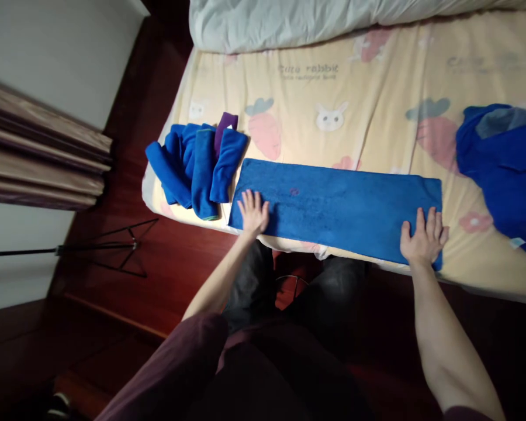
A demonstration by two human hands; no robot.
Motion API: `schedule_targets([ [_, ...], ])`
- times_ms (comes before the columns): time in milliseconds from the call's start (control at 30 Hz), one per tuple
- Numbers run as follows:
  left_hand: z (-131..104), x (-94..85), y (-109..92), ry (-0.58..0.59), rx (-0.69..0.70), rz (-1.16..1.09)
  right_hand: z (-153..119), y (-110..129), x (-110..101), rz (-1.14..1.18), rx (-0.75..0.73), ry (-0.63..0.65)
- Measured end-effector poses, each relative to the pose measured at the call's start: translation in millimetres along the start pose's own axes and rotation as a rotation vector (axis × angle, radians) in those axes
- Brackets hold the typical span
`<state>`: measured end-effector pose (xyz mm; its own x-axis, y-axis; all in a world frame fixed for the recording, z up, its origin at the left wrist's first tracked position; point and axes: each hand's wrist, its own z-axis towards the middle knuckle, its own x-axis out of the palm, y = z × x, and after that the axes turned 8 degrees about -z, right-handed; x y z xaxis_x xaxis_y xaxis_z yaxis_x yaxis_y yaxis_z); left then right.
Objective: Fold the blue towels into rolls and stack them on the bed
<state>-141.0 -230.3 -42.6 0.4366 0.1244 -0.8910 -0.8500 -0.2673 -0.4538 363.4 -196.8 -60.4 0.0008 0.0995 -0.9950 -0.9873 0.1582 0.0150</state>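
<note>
Head view: a long blue towel (337,204), folded into a flat strip, lies lengthwise along the near edge of a bed. The left hand (253,213) rests palm down on the strip's left end, fingers spread and extended, gripping nothing. The right hand (423,240) rests palm down on the strip's right near corner, fingers likewise apart and flat on the cloth, thumb out to the left. Neither hand closes on the fabric; both press on its surface. A small dark mark shows on the towel a little right of the left hand.

The bed is covered by a yellow sheet (377,117) printed with rabbits, carrots and lettering. Just beside the towel's left end sits a row of folded blue towels (193,166), leaning against one another, with a purple cloth (226,124) showing among them at the far side. To the right, well apart from the right hand, lies a loose heap of blue cloth (504,169) with a grey patch on top. A pale duvet (289,20) is bunched along the far side of the bed.

Below the bed edge is a dark red wooden floor (131,222). A black tripod (114,251) lies on it to the left. The person's dark trousers and maroon sleeves fill the lower frame.
</note>
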Motion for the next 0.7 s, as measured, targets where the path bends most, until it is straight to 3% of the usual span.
schedule_targets([
  [33, -5, 12.8, -34, 0.031, 0.084, -0.017, 0, -1, 1, -0.002, 0.001, 0.000],
  [133, -27, 60.4, -154, 0.194, 0.526, -0.061, 0, -3, 2, 0.004, 0.007, 0.000],
  [200, -37, 90.7, -222, 0.232, 0.691, -0.061, 1, -4, 3, 0.006, 0.010, 0.000],
  [267, -35, 111.4, -254, 0.232, 0.754, -0.065, 3, -3, 2, 0.003, 0.015, 0.008],
  [300, -28, 116.5, -254, 0.236, 0.747, -0.066, 4, -3, 1, 0.005, 0.019, 0.016],
  [367, -6, 115.0, -224, 0.274, 0.708, -0.065, 5, -2, -1, 0.014, 0.027, 0.033],
  [500, 54, 78.0, -109, 0.408, 0.779, -0.079, 5, -2, 2, 0.030, 0.015, 0.001],
  [600, 87, 42.2, -35, 0.311, 0.659, -0.087, 5, -2, 5, 0.039, 0.031, -0.036],
  [700, 110, 12.6, 16, 0.200, 0.468, -0.076, 5, -1, 5, 0.034, 0.041, -0.029],
])
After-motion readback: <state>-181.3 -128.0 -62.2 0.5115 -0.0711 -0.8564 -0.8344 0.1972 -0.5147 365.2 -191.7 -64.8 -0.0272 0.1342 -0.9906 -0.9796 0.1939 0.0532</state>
